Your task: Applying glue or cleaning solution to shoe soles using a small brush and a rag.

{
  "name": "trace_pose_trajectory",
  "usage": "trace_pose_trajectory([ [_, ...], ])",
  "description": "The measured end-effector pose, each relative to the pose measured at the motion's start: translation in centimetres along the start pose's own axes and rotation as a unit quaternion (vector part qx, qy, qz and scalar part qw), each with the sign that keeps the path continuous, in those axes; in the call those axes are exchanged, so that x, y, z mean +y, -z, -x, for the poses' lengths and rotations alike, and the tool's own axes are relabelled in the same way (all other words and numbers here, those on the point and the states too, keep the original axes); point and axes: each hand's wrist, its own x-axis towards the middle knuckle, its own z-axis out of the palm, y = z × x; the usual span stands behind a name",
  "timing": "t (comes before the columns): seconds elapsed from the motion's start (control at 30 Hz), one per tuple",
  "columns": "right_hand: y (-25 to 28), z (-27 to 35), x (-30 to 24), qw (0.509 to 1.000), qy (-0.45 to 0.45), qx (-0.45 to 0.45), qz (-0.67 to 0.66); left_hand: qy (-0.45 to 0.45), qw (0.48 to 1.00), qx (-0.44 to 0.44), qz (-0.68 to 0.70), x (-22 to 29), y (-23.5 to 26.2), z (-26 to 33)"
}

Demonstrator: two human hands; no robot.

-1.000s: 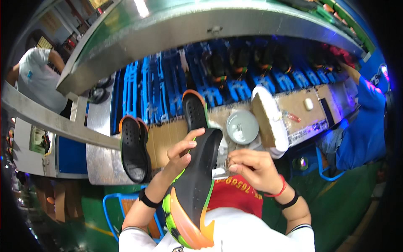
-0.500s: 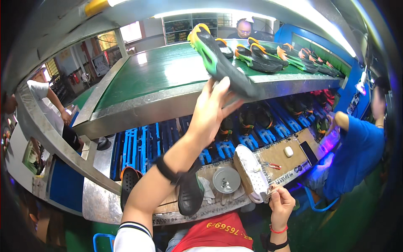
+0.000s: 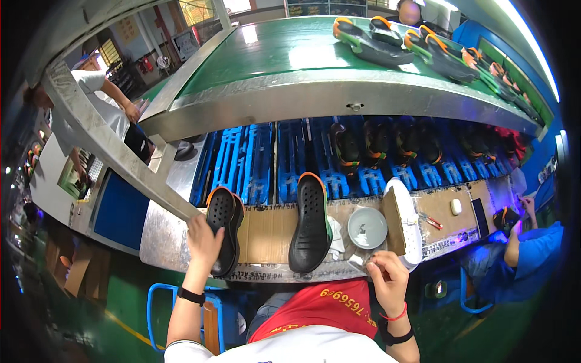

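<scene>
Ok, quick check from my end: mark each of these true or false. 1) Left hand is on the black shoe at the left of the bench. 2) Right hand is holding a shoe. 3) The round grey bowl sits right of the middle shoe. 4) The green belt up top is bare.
1) True: the left hand grips the black shoe with the orange rim.
2) False: the right hand is near the bench edge, pinching something small I cannot make out; no shoe is in it.
3) True: the grey bowl lies just right of the middle shoe.
4) False: the green belt carries several shoes at its far right.
</scene>
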Motion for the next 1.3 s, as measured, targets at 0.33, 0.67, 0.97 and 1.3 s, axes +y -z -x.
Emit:
trace_pose_trajectory([
  [0.33, -3.7, -3.0, 3.5, 0.936, 0.086, -0.002, 0.343, 0.069, 0.991, -0.116, -0.007, -3.3, 0.7, 1.1],
  [0.67, -4.0, -5.3, 7.1, 0.922, 0.016, -0.061, 0.381, 0.378, 0.407, -0.227, 0.800, 2.7, 2.0, 3.4],
  [0.97, -3.1, -5.8, 5.4, 0.917, 0.044, -0.068, 0.391, 0.148, 0.411, -0.292, 0.851, 9.1, 3.9, 2.8],
  [1.3, -2.0, -5.9, -0.8, 0.973, 0.148, -0.148, 0.099, -0.096, 0.733, -0.218, 0.637, 13.8, 6.2, 2.0],
])
